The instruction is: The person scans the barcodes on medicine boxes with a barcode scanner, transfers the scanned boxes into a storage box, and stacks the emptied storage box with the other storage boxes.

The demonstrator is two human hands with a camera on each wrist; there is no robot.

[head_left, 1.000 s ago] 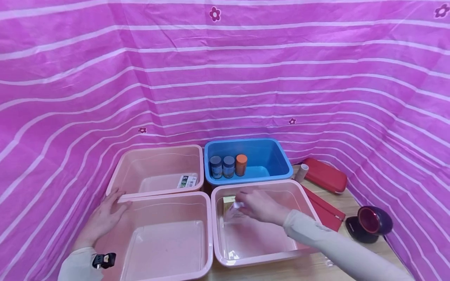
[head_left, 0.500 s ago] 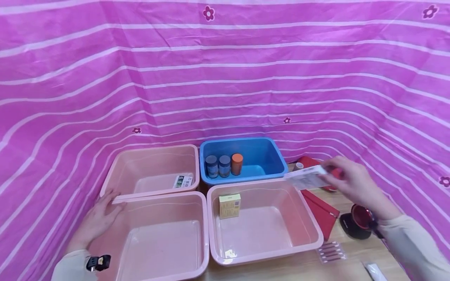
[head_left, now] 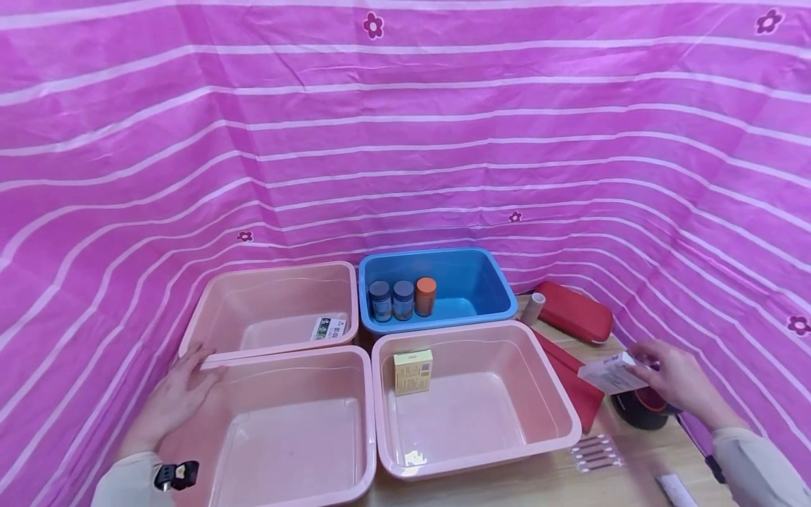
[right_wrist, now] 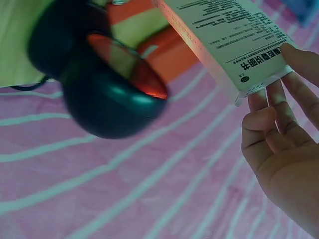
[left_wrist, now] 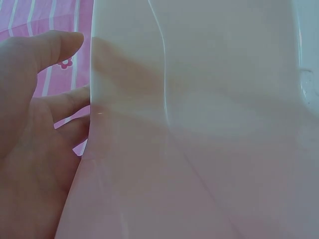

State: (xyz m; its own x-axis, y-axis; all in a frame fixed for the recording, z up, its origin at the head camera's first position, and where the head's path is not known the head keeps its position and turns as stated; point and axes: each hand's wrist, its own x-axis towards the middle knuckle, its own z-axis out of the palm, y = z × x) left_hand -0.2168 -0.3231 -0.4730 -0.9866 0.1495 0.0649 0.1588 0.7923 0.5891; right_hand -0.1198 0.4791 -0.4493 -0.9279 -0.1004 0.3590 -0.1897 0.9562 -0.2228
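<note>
In the head view my right hand (head_left: 681,380) pinches a flat white medicine box (head_left: 611,373) by one end, thumb on one face and fingers on the other. Small printed text covers the box face (right_wrist: 234,37) in the right wrist view. Right beside it is a black barcode scanner (right_wrist: 107,107) with a glowing red window, and reddish light falls along the box's edge. My left hand (head_left: 171,401) rests on the rim of the front left pink bin (head_left: 367,422), fingers relaxed. In the left wrist view some of its fingertips (left_wrist: 75,42) pass behind the bin wall.
A yellow box (head_left: 412,373) stands in the front right pink bin (head_left: 573,422). Several capped bottles (head_left: 403,301) sit in the blue bin (head_left: 513,303). The back left bin (head_left: 190,338) holds a labelled box (head_left: 329,329). Red cases (head_left: 576,313) and a swab packet (head_left: 595,453) lie right.
My right hand has lifted the white box out of the front right bin and carried it right, then lowered it towards the scanner. The left hand stays at the bin rim.
</note>
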